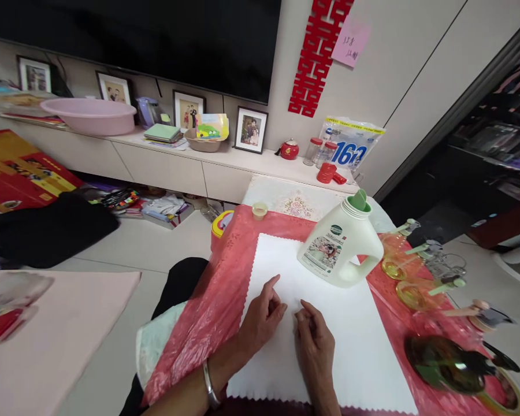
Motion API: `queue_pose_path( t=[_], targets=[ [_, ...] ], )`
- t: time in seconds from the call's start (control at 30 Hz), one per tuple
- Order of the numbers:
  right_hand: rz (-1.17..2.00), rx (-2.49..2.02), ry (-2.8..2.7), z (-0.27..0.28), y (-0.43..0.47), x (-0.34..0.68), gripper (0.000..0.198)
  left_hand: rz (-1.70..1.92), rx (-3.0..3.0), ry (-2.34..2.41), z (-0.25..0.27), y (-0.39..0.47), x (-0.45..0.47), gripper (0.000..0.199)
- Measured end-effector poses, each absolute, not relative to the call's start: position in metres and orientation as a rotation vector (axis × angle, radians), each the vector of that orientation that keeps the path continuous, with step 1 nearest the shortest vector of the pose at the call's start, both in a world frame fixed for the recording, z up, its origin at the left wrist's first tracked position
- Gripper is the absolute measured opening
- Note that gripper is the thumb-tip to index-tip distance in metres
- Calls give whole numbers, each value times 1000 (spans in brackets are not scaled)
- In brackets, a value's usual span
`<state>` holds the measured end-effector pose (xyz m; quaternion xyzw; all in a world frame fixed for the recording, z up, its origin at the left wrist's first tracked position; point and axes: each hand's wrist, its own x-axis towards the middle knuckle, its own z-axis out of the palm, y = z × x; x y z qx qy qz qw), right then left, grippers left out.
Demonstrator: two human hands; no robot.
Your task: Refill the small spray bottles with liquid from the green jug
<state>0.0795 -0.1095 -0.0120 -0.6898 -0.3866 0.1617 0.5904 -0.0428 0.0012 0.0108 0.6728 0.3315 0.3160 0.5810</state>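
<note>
My left hand (pixel 264 315) hovers over a white mat (pixel 355 358) with a scalloped edge, its index finger stretched out and the other fingers loosely bent, holding nothing. Close by on its right, my right hand (pixel 315 341) is curled in, with nothing visible in its fingers. The hands are apart. Beyond them a pale green detergent jug (pixel 342 242) stands upright on the mat, its handle to the right and a green cap (pixel 359 199) in its mouth. A small pale cup (pixel 259 210) sits past the mat's far left corner.
A crinkled red plastic cover (pixel 212 300) lies under the mat. Along the right edge stand yellowish glass bottles (pixel 394 266) and a dark glass pot (pixel 444 361). A low cabinet (pixel 164 164) holds photo frames, a pink basin (pixel 91 115) and jars. At left is a pink-covered table (pixel 69 323).
</note>
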Motion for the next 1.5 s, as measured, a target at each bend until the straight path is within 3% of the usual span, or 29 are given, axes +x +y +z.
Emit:
queue_pose_path(
  t=[0.53, 0.8, 0.97, 1.07, 1.2, 1.5],
  targets=[
    [399, -1648, -862, 0, -110, 80, 66, 485, 1711, 916, 34, 2, -50, 100],
    [185, -1824, -1146, 34, -110, 69, 77, 702, 1964, 859, 41, -13, -65, 68],
    [-64, -2173, -1377, 44, -109, 61, 81, 617, 2378, 893, 45, -19, -60, 79],
    [26, -2503, -1315, 50, -105, 57, 88, 321, 2757, 1053, 44, -23, -57, 99],
    [255, -2721, -1242, 60, -100, 53, 94, 199, 2937, 1189, 46, -27, -54, 113],
    [255, -2737, -1219, 66, -101, 52, 95, 283, 3085, 1265, 50, -32, -55, 105]
  ],
)
